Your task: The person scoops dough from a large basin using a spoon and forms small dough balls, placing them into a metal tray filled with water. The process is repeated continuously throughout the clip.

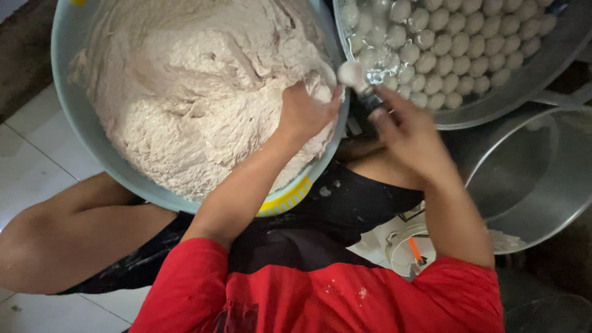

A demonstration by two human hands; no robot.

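A big pale blue basin (80,132) holds a heap of pinkish-white paste (185,92). My left hand (302,114) is closed on a lump of that paste at the basin's right rim. My right hand (407,132) grips a spoon (361,83) whose bowl carries one round white ball of paste, held over the gap between the basin and a metal pan (487,108). The pan holds water and several white balls (456,43) in rows.
A second, larger metal basin (542,179) sits at the right, partly under the pan. A small clear cup with an orange stick (412,250) stands on the white tiled floor (31,179) near my right elbow. My bare knee (68,237) lies at the left.
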